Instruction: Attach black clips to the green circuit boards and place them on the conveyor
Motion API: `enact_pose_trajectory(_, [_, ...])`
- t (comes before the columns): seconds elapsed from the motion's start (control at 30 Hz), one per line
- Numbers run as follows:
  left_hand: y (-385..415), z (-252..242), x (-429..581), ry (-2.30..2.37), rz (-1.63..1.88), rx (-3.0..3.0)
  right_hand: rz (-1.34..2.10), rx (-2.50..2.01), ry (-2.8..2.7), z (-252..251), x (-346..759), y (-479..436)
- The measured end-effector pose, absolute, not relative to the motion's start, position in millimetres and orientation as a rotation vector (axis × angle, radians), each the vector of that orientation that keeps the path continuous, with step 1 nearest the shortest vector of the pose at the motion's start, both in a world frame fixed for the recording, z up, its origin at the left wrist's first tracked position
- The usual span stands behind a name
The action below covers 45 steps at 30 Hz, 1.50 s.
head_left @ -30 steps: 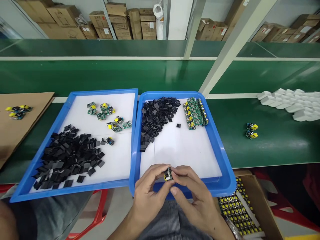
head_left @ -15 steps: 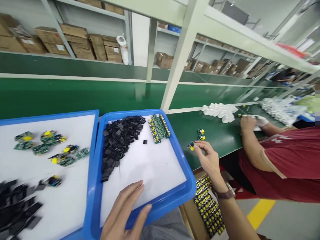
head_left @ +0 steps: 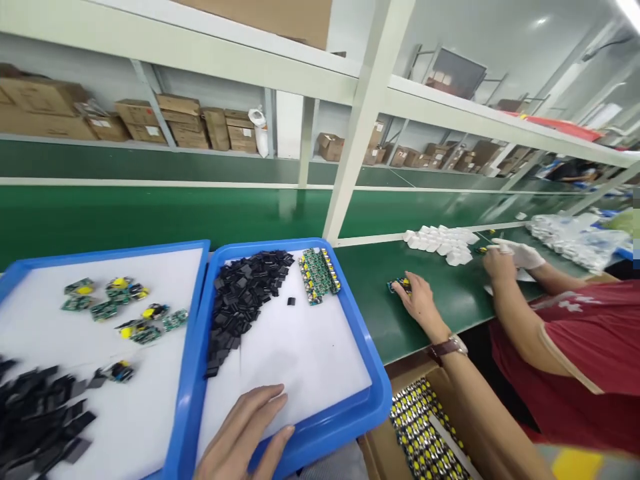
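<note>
My left hand (head_left: 250, 427) hovers over the near edge of the right blue tray (head_left: 377, 380), fingers apart and holding nothing. My right hand (head_left: 419, 300) reaches onto the green bench right of that tray, its fingers on small circuit boards with yellow parts (head_left: 395, 285); the fingertips partly cover them. Inside the right tray lie a heap of black pieces (head_left: 243, 300), a block of green circuit boards (head_left: 316, 275) and one separate black piece (head_left: 291, 301).
The left blue tray (head_left: 197, 287) holds loose boards (head_left: 105, 310) and black strips (head_left: 45, 407). A cardboard box (head_left: 383, 437) of yellow-topped parts sits below my right forearm. Beside white pieces (head_left: 440, 241), a person in red (head_left: 590, 320) works at right. A post (head_left: 353, 147) rises behind.
My right hand has carried the small board away from me to the other boards on the bench, and its fingers have lowered onto them. The view has tilted upward. My left hand stays nearly still.
</note>
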<state>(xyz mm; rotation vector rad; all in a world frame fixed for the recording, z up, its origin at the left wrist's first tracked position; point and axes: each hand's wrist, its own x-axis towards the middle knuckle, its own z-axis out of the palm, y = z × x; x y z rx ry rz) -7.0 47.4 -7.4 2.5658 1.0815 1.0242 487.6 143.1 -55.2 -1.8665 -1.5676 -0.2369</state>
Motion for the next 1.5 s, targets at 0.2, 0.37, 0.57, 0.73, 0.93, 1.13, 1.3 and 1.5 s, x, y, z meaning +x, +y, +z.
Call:
enact_pose_trajectory(0.2, [87.4,-12.9,-33.0,1.506,0.800,2.896,-0.163,-1.394,-1.967,1.1,385.8,142.2])
enact_pose_trajectory(0.37, [100.9,-22.8,-32.2,1.500,0.697,2.817,-0.083,-1.158,-2.356,13.2,291.0,162.0])
enact_pose_trajectory(0.57, [81.2,-20.5,-30.3,1.425,0.803,2.745,-0.176,-1.244,-2.541,-0.3,247.9,196.0])
enact_pose_trajectory(0.73, [65.5,-10.3,-41.8,1.388,0.890,2.722,-0.227,-1.420,-2.399,-5.6,264.7,204.7])
enact_pose_trajectory(0.93, [58.7,-5.3,-35.5,1.234,1.014,2.613,-0.199,-1.306,-2.192,-3.8,289.9,212.1])
enact_pose_trajectory(1.13, [56.4,2.9,-31.5,1.224,1.146,2.527,-0.041,-1.055,-2.029,38.9,270.6,163.5])
enact_pose_trajectory(1.3, [60.5,15.3,-12.4,1.287,1.168,2.558,0.917,-0.900,-1.935,61.5,233.5,96.7])
enact_pose_trajectory(1.5, [61.9,19.6,-3.7,1.057,0.936,1.962,0.796,-0.902,-2.221,60.7,254.6,76.8])
